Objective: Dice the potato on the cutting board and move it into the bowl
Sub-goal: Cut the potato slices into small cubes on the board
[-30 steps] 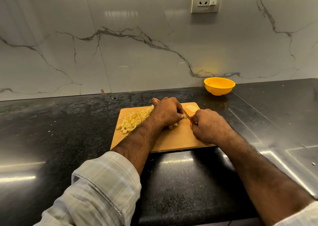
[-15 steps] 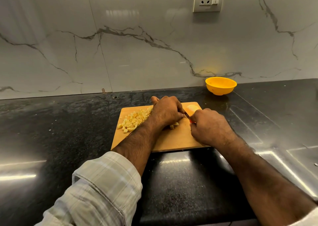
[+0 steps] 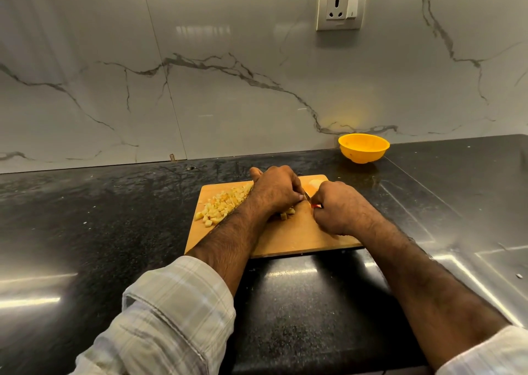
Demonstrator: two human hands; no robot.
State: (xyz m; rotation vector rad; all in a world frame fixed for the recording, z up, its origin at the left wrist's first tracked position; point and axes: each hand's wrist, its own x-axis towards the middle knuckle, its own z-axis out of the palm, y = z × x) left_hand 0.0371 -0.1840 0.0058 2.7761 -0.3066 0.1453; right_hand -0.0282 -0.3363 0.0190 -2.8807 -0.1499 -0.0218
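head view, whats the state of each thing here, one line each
cutting board: flat on the counter, under both hands
diced potato: piled on the board's left part, not in the bowl
bowl: upright by the wall, looks empty
knife: gripped in the right hand, mostly hidden
left hand: fingers curled on the board, over what is being cut
right hand: gripping the knife
socket: nothing plugged in
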